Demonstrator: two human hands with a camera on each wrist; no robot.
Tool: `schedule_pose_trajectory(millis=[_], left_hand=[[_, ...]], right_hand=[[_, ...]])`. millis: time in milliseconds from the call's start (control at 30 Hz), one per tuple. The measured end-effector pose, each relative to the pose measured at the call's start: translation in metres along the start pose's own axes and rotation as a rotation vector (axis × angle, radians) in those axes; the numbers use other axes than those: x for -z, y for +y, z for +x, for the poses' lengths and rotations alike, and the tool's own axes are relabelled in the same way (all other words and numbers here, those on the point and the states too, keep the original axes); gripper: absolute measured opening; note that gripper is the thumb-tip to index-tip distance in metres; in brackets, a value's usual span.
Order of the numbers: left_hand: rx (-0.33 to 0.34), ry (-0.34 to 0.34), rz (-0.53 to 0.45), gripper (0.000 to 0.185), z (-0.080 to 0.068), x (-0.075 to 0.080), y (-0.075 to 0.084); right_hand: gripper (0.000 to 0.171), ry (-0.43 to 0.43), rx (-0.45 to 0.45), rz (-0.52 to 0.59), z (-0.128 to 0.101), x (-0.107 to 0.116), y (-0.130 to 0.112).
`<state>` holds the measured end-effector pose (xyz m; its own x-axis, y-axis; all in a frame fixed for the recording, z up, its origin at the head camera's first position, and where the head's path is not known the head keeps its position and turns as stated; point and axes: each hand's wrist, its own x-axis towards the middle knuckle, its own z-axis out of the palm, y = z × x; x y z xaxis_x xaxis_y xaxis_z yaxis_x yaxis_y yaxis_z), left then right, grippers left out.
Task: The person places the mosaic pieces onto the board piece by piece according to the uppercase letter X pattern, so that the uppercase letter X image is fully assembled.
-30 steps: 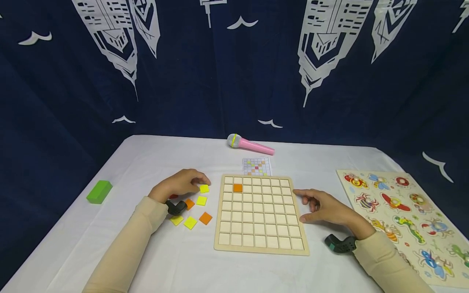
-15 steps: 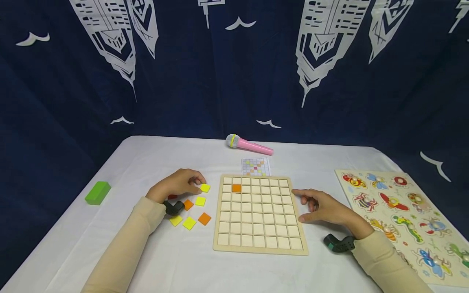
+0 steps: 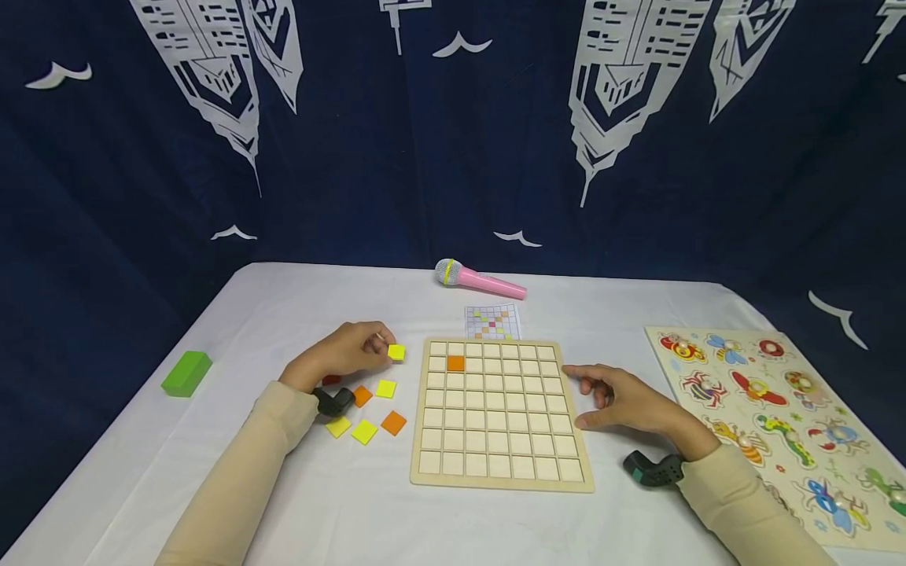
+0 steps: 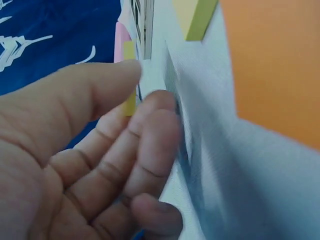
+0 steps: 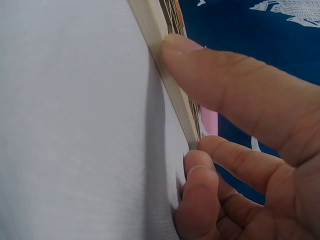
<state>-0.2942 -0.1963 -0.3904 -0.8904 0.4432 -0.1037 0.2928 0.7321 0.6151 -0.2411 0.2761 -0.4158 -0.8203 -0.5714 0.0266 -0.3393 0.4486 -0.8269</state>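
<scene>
Pickup looks underway: left of centre, left hand (image 3: 347, 350) pinches yellow tile (image 3: 397, 353). Right hand (image 3: 626, 399), spread fairly wide, touches board (image 3: 495, 421); placing likely needs alignment.

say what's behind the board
Behind the board lies a small colour chart, with a pink microphone beyond it. The board hides the chart's near edge, so I can't tell whether it runs underneath.

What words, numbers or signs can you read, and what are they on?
None I can read.
Grid card: coloured squares, any writing too small.
Bug board: pictures, no readable words.
Curtain: white drawings, no readable letters.
Held yellow tile, wooden grid board: no readable writing.
</scene>
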Motion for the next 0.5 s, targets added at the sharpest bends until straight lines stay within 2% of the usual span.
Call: schedule_pose_trajectory(millis=[267, 500], left_hand=[[-0.031, 0.078, -0.051, 0.031, 0.0018, -0.0018, 0.0052], [-0.064, 0.101, -0.074, 0.032, 0.0014, -0.0031, 0.0094]], right_hand=[[0.082, 0.004, 0.005, -0.005, -0.0011, -0.0002, -0.0003], [0.082, 0.006, -0.001, -0.003, 0.0, -0.0004, 0.0]])
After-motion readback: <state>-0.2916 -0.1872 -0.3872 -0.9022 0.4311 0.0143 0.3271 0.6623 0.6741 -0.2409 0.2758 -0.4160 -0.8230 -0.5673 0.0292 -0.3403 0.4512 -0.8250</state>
